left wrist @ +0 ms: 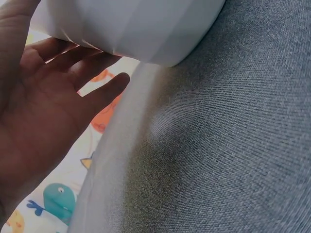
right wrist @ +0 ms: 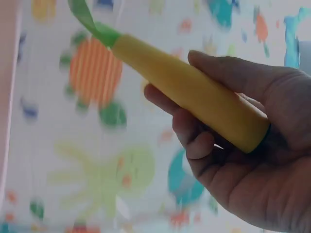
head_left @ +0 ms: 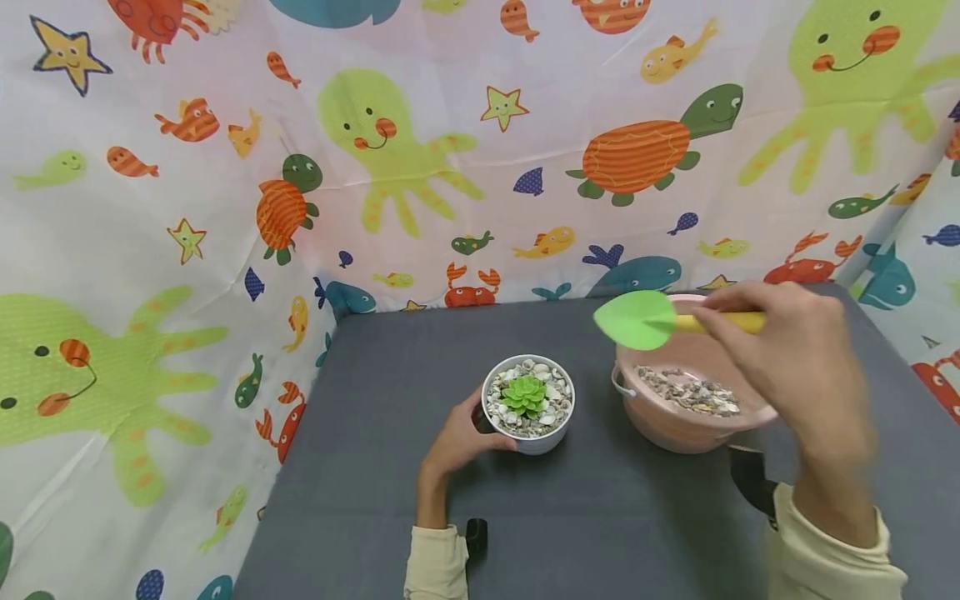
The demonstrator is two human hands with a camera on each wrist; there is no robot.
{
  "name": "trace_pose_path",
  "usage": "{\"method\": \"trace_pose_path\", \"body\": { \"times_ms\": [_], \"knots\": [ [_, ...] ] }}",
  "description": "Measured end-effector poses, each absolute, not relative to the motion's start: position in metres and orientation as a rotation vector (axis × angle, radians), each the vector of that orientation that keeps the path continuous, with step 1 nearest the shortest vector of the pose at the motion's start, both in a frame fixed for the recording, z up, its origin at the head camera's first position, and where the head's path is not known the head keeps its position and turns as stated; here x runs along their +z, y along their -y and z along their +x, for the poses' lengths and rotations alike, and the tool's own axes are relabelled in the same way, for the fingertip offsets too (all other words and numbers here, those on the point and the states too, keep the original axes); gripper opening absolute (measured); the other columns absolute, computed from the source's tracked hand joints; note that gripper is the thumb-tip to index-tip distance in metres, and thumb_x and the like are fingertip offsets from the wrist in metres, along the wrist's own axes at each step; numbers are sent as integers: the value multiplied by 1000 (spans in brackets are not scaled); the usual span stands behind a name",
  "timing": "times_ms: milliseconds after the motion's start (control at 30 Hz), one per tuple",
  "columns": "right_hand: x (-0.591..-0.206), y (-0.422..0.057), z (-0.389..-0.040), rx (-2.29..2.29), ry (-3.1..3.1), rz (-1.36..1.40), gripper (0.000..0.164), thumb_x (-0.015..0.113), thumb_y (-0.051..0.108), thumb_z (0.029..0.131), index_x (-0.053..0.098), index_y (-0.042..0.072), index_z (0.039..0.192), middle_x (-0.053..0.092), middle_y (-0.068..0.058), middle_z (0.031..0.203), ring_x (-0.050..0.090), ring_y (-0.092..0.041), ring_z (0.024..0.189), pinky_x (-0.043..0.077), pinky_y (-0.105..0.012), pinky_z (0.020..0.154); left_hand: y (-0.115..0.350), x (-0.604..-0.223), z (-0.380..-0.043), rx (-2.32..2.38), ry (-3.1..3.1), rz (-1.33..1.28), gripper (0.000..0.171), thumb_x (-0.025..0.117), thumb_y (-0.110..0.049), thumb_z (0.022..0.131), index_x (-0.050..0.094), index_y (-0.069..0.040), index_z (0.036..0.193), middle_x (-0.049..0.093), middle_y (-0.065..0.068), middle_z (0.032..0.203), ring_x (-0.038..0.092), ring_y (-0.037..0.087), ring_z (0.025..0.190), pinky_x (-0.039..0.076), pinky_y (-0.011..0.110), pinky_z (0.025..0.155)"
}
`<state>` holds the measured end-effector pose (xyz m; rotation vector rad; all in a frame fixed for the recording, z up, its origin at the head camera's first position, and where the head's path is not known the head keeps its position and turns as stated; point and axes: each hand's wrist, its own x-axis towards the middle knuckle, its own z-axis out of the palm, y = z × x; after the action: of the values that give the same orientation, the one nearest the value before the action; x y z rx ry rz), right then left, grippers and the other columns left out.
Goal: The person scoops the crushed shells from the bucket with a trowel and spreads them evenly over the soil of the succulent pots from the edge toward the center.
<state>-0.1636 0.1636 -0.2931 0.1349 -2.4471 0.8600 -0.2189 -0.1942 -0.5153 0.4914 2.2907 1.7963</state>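
Note:
A white pot [head_left: 534,443] stands on the grey table, holding a green succulent [head_left: 524,395] ringed by small shells and pebbles. My left hand [head_left: 459,440] holds its left side, with the thumb along the front; the left wrist view shows the fingers [left wrist: 87,60] of that hand against the white wall. My right hand [head_left: 787,350] grips a small trowel by its yellow handle [right wrist: 189,90], above the right part of a pink bucket [head_left: 667,429]. The trowel's green blade [head_left: 636,320] points left over the bucket's far left rim and looks bare. Shells and pebbles [head_left: 690,392] lie inside the bucket.
The grey cloth-covered table [head_left: 375,417] carries the pot and, to its right, the bucket. A white bucket handle hinge [head_left: 622,383] sticks out on the bucket's left side. Curtains [head_left: 450,125] printed with sea animals hang behind and at both sides.

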Motion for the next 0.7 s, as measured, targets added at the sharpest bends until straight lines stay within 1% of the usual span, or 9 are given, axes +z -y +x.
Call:
{"method": "trace_pose_path", "body": {
  "times_ms": [67, 100, 200, 300, 367, 467, 567, 633, 700],
  "knots": [
    [-300, -185, -161, 853, 2423, 35, 21, 84, 12, 88, 80, -3, 101, 76, -28, 94, 44, 14, 73, 32, -2, 57, 197, -514, -219, 1799, -2304, 481, 111, 98, -29, 73, 36, -16, 164, 52, 10, 159, 58, 17, 135, 49, 16, 103],
    [-304, -193, -163, 851, 2451, -15, 21, 83, 13, 89, 79, -4, 102, 75, -29, 95, 41, 13, 74, 32, -3, 56, 199, -513, -218, 1797, -2310, 469, 110, 98, -28, 73, 36, -15, 163, 53, 10, 159, 58, 16, 134, 49, 16, 103],
    [-327, -209, -174, 882, 2616, -50, 26, 79, 16, 94, 77, -6, 107, 73, -30, 100, 53, -8, 83, 37, -12, 55, 203, -514, -218, 1782, -2333, 449, 109, 98, -28, 73, 36, -14, 163, 53, 9, 158, 58, 15, 133, 49, 15, 103],
    [-353, -211, -193, 954, 2852, 12, 34, 77, 23, 95, 76, -7, 113, 74, -28, 104, 56, -34, 94, 44, -21, 59, 204, -515, -218, 1764, -2345, 428, 108, 97, -26, 74, 36, -14, 163, 53, 8, 158, 58, 15, 132, 48, 14, 102],
    [-367, -210, -202, 980, 2953, 44, 36, 79, 23, 94, 76, -8, 111, 76, -26, 99, 60, -36, 92, 45, -26, 60, 203, -515, -219, 1745, -2347, 425, 109, 97, -27, 75, 35, -15, 164, 51, 7, 160, 57, 16, 135, 48, 16, 105],
    [-380, -208, -209, 904, 3028, 56, 28, 82, 19, 91, 79, -6, 103, 76, -20, 88, 62, -33, 83, 47, -32, 61, 203, -514, -219, 1686, -2362, 432, 110, 95, -33, 77, 31, -17, 165, 46, 5, 164, 51, 19, 144, 45, 27, 115],
    [-386, -204, -212, 791, 3003, 56, 18, 83, 12, 87, 80, -4, 93, 75, -17, 81, 61, -32, 74, 49, -42, 61, 207, -511, -216, 1557, -2441, 409, 117, 94, -43, 76, 24, -20, 168, 36, 2, 171, 38, 22, 156, 37, 43, 126],
    [-390, -200, -210, 738, 2971, 88, 14, 84, 9, 85, 80, -3, 92, 74, -19, 84, 59, -35, 78, 51, -50, 67, 213, -503, -210, 1420, -2530, 355, 122, 93, -48, 76, 18, -21, 169, 27, 3, 175, 28, 27, 162, 31, 54, 129],
    [-394, -195, -207, 678, 2905, 133, 20, 86, 9, 83, 80, -3, 97, 75, -24, 90, 58, -41, 88, 50, -59, 76, 219, -488, -199, 1250, -2643, 271, 126, 91, -51, 76, 12, -22, 170, 19, 6, 177, 20, 33, 164, 28, 62, 128]
  ]
}}
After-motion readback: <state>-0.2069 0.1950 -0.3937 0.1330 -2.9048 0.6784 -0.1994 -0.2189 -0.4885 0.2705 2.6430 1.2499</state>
